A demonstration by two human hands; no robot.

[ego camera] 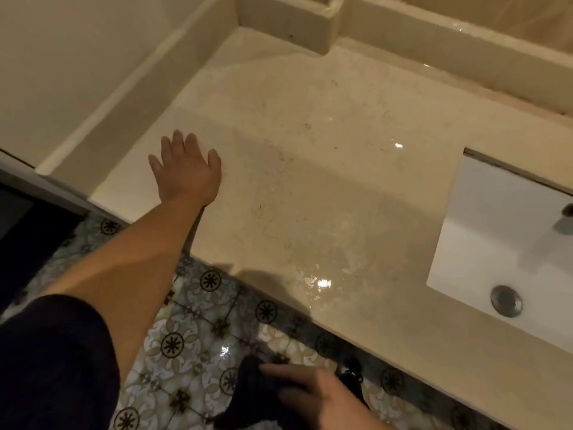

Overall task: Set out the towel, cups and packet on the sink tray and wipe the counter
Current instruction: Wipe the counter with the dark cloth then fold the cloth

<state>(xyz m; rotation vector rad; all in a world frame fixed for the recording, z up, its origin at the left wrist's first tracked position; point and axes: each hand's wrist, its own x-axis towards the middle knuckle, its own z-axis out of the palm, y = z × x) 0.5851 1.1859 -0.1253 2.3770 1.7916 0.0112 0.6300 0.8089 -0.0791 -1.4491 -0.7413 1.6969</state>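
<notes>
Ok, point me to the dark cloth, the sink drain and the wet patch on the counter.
dark cloth (248,395), head view: on the bunched part left of the right hand's fingers.
sink drain (506,301), head view: middle of the round metal plug.
wet patch (319,282), head view: on the glare near the counter's front edge.

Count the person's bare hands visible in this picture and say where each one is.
2. The left hand lies flat on the beige stone counter; the right hand grips a dark cloth above the patterned floor tiles.

No readable text, label, brand or number shows anywhere on the counter (310,181), sink (483,231) or floor tiles (198,330).
</notes>
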